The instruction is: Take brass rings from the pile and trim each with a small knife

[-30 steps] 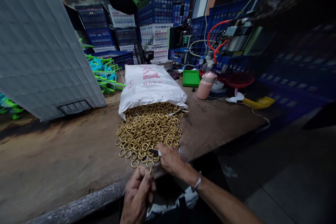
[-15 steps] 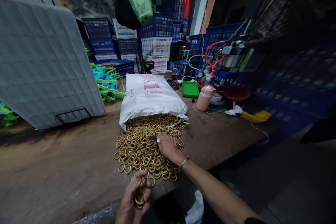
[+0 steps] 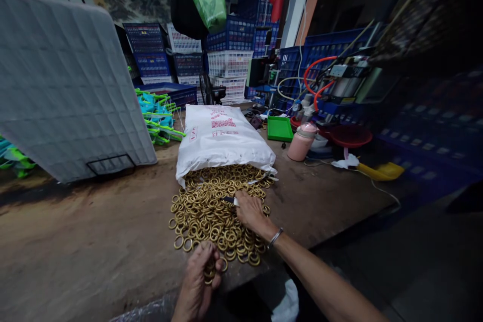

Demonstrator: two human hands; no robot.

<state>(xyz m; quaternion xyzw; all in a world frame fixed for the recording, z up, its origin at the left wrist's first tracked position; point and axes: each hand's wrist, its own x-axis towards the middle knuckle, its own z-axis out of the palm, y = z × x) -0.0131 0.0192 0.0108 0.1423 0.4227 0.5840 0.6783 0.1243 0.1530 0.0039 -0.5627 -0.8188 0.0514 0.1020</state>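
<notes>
Brass-coloured rings [image 3: 204, 211] lie heaped on the table, spilling from the mouth of a white woven sack [image 3: 226, 138] with red print. My left hand [image 3: 199, 271] is closed around several of these rings at the near edge of the heap; part of them shows between the fingers. Over the right side of the heap, my right hand [image 3: 252, 211] has its fingers closed and pointing down. A small dark piece with a white end [image 3: 236, 202] sticks out from its fingers to the left; its kind cannot be made out. A bracelet circles the right wrist.
A large grey quilted panel [image 3: 75, 90] stands at the left, near green and blue plastic parts [image 3: 160, 115]. To the right are a green tray [image 3: 279, 129], a pink bottle [image 3: 302, 142], a yellow scoop-like piece [image 3: 381, 171] and a red dish [image 3: 350, 136]. Stacked crates [image 3: 230, 64] fill the back.
The view has shifted slightly, so most things sit a little further right. My left fingers have curled closer around the rings. My right hand stays over the heap with the dark piece.
</notes>
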